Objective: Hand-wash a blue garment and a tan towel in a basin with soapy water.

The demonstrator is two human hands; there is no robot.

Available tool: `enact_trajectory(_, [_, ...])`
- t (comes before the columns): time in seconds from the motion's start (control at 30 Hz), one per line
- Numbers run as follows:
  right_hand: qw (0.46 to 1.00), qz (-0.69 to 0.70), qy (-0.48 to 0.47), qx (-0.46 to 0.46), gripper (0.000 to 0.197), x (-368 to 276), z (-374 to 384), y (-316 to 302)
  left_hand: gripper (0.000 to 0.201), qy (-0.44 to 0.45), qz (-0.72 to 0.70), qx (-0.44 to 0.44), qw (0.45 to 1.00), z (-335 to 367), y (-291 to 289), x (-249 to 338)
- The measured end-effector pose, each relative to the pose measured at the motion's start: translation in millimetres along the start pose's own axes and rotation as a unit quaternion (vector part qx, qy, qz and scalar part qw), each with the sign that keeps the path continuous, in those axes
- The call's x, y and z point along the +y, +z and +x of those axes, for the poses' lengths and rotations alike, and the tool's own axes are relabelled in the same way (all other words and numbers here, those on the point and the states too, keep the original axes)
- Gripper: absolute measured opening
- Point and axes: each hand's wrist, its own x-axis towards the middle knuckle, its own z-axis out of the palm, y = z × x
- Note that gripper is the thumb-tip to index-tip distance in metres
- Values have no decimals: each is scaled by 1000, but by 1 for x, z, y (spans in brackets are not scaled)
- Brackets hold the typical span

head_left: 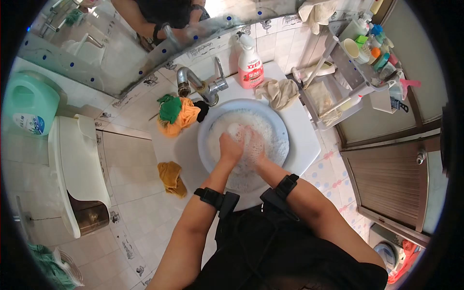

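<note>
A round pale blue basin [203, 126] full of white suds stands in the sink. Over it, my left hand [231, 148] is closed like a fist. My right hand [254, 145] presses against it from the right, fingers bent and coated with foam. Between the two hands shows a white, foamy lump, and I cannot make out whether it is cloth or only lather. Suds hide most of the fingertips and whatever lies in the water.
Behind the basin are a chrome faucet [199, 86], a red-and-white pump bottle [250, 65] and a beige cloth [278, 93]. Orange [182, 118] and green cloths [169, 108] lie on the left rim, a brown cloth [171, 179] nearer me. A grey rack [355, 79] holds toiletries at right.
</note>
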Motion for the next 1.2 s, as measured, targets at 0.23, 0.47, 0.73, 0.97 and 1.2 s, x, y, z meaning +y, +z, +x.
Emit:
enact_trajectory(0.23, [946,256,169,-108,35,-46,11,-57,33,152,164,-117,968,14,-21,-26])
enact_trajectory(0.47, [953,201,153,-165,25,-28,40,-111,28,-187,-98,-45,976,14,-76,-50])
enact_trajectory(0.73, [822,487,202,-215,23,-109,64,-158,70,50,-17,-167,984,-4,-57,-37])
enact_trajectory(0.97, [736,609,129,-267,24,-169,62,-193,68,165,-82,-203,962,11,-4,-37])
enact_trajectory(1.2, [712,666,141,-174,21,-102,69,-195,47,-44,-66,-36,996,16,-49,-76])
